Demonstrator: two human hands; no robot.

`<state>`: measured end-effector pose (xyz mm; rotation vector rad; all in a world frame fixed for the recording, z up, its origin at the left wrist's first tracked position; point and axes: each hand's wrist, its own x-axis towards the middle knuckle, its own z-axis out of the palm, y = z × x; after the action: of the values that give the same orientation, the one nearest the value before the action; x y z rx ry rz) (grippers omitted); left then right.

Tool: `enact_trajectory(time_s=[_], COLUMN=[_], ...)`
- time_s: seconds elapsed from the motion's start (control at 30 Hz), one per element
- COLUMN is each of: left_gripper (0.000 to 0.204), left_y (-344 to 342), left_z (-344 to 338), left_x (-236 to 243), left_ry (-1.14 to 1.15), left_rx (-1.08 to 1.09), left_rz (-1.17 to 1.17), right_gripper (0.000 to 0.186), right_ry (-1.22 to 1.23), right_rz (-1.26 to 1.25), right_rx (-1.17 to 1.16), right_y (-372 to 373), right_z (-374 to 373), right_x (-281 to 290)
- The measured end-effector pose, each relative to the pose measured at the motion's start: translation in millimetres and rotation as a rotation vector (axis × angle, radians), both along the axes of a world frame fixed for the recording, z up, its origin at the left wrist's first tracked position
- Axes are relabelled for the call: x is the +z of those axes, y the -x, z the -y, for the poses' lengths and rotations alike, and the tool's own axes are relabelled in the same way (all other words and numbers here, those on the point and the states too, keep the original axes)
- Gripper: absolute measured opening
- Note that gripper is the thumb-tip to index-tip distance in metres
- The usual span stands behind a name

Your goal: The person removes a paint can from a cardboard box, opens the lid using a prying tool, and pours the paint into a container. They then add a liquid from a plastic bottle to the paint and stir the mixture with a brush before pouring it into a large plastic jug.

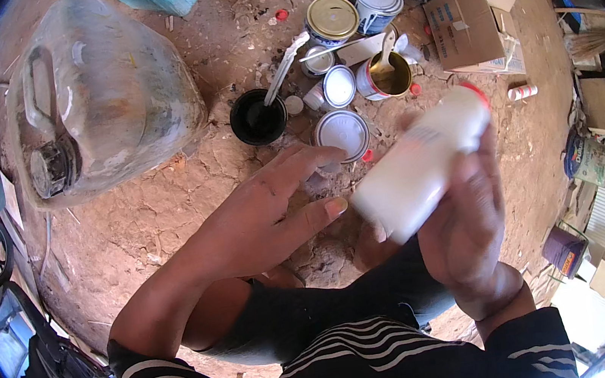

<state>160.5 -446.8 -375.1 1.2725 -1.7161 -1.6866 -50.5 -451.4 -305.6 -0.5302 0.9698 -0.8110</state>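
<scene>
My right hand [466, 213] is wrapped round a white plastic bottle [422, 165] with a red cap, tilted so the cap points up and to the right. The bottle is slightly blurred. My left hand [266, 205] hovers beside it, thumb and fingers apart, holding nothing. Just beyond my left fingertips stands a tin with a pale lid [342, 135]. Farther off are a black pot [258, 117] with a whitish stick leaning in it, a smaller lidded tin [339, 86], and an open tin [396, 79] of yellowish-brown contents with a brush in it.
A big cloudy jerrycan [122, 98] lies at the left on the cracked earth floor [162, 223]. Behind the small tins stand a gold-lidded tin [332, 18] and a blue-and-white tin [378, 3]. A cardboard box [464, 26] sits at the far right. A motorbike [59, 374] is at the lower left.
</scene>
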Motion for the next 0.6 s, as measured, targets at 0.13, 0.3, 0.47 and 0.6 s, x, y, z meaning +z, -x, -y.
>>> enact_trajectory(time_s=[0.13, 0.3, 0.47, 0.6], left_gripper=[0.049, 0.048, 0.045, 0.043], left_y=[2.9, -1.7, 4.9, 0.1], left_z=[3.0, -1.0, 6.6, 3.2], left_x=[-14.9, -8.8, -12.6, -2.4], left_ry=[-0.011, 0.002, -0.175, -0.116], left_rx=[0.030, 0.025, 0.065, 0.041], left_rz=[-0.116, -0.038, -0.099, -0.009], right_gripper=[0.084, 0.068, 0.070, 0.061], right_ry=[0.113, 0.070, 0.051, 0.143], right_rz=[0.023, 0.091, 0.085, 0.021], right_rx=[0.399, -0.015, 0.402, -0.135], right_y=[-3.9, 0.2, -7.4, 6.2], right_z=[-31.7, -5.9, -34.6, -1.8], right_x=[-24.0, -13.6, -14.9, -12.4])
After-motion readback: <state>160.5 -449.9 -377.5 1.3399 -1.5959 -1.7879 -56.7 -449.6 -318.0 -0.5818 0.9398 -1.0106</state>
